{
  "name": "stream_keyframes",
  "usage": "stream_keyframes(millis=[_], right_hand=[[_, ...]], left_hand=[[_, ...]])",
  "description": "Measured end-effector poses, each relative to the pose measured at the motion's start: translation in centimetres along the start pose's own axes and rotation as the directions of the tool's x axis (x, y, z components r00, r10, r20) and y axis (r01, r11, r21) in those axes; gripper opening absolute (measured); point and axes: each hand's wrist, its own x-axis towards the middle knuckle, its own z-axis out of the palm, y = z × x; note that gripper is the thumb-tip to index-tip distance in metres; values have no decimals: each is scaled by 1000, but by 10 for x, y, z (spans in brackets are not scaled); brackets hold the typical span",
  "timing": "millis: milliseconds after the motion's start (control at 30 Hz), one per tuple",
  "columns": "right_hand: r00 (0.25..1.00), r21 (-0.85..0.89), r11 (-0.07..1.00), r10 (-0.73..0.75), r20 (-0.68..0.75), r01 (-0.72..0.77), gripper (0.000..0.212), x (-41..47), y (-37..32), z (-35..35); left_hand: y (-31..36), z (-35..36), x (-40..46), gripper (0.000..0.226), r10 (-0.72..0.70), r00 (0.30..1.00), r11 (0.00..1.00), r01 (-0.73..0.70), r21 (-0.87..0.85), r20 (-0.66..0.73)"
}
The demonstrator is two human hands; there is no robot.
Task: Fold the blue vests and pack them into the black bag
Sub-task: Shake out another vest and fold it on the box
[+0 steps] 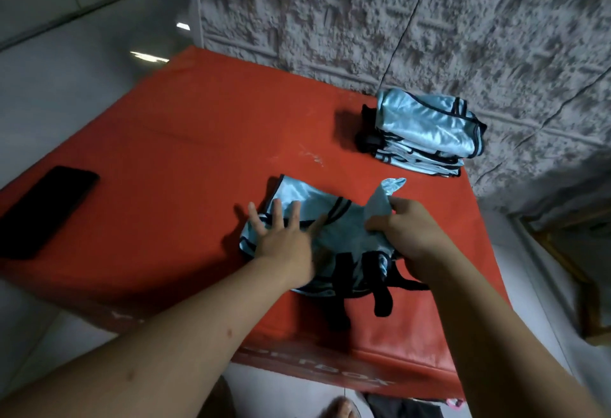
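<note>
A shiny light-blue vest [344,229] with dark trim and black straps lies partly folded on the red surface [185,159]. My left hand [284,236] presses flat on its left part, fingers spread. My right hand [410,229] pinches a fold of the vest and lifts a corner of the cloth upward. A stack of folded blue vests [426,133] sits at the back right by the wall, with something black [367,136] showing at its left side. I cannot tell whether that is the black bag.
A black phone [43,209] lies near the left edge of the red surface. A rough grey wall [396,21] stands behind it. Pale floor tiles lie to the left. A bare foot [340,407] shows below the front edge.
</note>
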Motion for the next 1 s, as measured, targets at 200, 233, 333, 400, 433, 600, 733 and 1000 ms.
stream_keyframes(millis=[200, 233, 333, 400, 433, 600, 733, 1000], right_hand=[[996, -89, 995, -45, 71, 52, 42, 15, -27, 53], [996, -108, 993, -40, 77, 48, 49, 18, -32, 61], [992, -187, 980, -50, 118, 71, 41, 20, -44, 89], [983, -213, 973, -51, 174, 88, 45, 18, -45, 106], [972, -191, 979, -25, 233, 71, 51, 19, -44, 112], [924, -14, 1000, -8, 382, 14, 29, 21, -34, 113], [996, -216, 976, -15, 90, 34, 21, 25, -12, 95], [955, -548, 791, 291, -52, -271, 45, 10, 22, 84]], left_hand=[[-14, -49, 5, 13, -173, 948, 749, -51, -661, -269], [-19, -55, 6, 30, -244, 944, 595, -34, -803, -220], [-40, -67, 10, 58, -245, 955, 73, 189, -979, 166], [-55, -67, 13, 69, -151, 938, -93, 302, -949, 313], [-61, -68, 13, 77, -140, 928, -108, 333, -937, 346], [-80, -54, 15, 56, -253, 942, 314, 294, -903, 219], [-84, -47, 16, 34, -284, 955, 571, 238, -786, 83], [-79, -43, 12, 61, -272, 942, 696, 49, -716, -199]])
